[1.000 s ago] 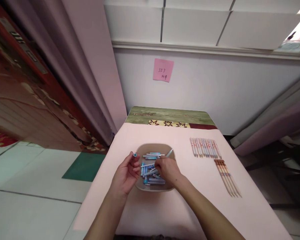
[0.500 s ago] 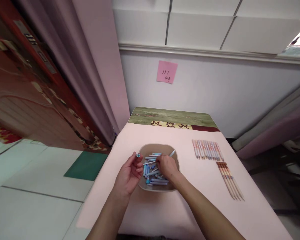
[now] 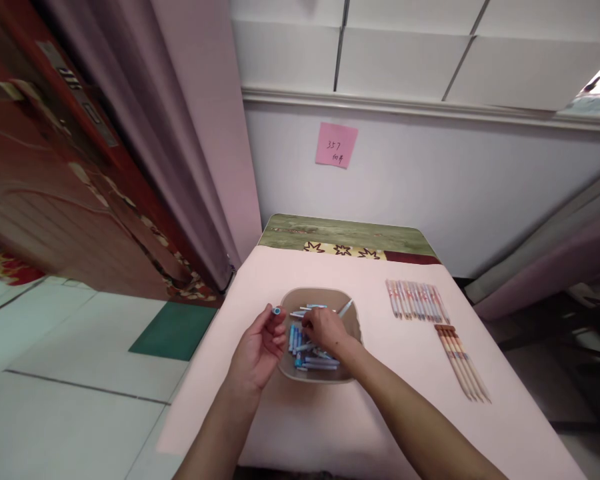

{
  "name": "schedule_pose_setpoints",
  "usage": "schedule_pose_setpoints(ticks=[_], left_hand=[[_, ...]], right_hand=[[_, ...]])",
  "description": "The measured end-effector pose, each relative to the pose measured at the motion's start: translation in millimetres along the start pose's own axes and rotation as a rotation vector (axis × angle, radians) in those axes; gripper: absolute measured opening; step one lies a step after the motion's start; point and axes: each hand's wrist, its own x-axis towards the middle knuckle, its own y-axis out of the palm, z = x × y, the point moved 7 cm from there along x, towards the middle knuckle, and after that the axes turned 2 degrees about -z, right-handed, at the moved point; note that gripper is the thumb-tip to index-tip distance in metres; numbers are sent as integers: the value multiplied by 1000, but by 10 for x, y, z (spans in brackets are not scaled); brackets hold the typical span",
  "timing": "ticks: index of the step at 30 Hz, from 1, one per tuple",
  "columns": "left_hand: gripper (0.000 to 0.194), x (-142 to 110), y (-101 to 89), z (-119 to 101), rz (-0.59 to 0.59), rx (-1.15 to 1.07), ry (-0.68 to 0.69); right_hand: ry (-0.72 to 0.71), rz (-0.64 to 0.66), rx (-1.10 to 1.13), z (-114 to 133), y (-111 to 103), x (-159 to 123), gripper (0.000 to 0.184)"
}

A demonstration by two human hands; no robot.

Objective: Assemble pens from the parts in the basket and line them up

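Note:
My left hand (image 3: 261, 350) is closed on a small blue pen part (image 3: 277, 311) with a round, hollow-looking end, at the left rim of a beige plastic basin (image 3: 320, 381). The rest of that part is hidden by my fingers. Inside the basin lie several blue, white and lilac pen pieces (image 3: 321, 363), loose and crossing each other. My right hand (image 3: 327, 330) reaches in over its right side, fingers bent down and pressed together among the pieces. Whatever they pinch is hidden. One pale blue piece (image 3: 346, 308) leans against the back right rim.
A row of several patterned pens (image 3: 417, 301) lies on the pink tabletop (image 3: 380, 413) to the right. Nearer me are several brown-topped cream pens (image 3: 461, 363) side by side. A pink note (image 3: 337, 145) sticks to the wall behind; a wooden door (image 3: 80, 200) stands left.
My right hand has shifted a little left within the basin, over the pen pieces. My left hand holds the same blue part in the same place.

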Motion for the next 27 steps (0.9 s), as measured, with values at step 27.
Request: schedule_pose_setpoints(ticks=[27], left_hand=[[12, -15, 84, 215, 26, 51, -17]], right_hand=[[11, -295, 175, 35, -436, -313, 14]])
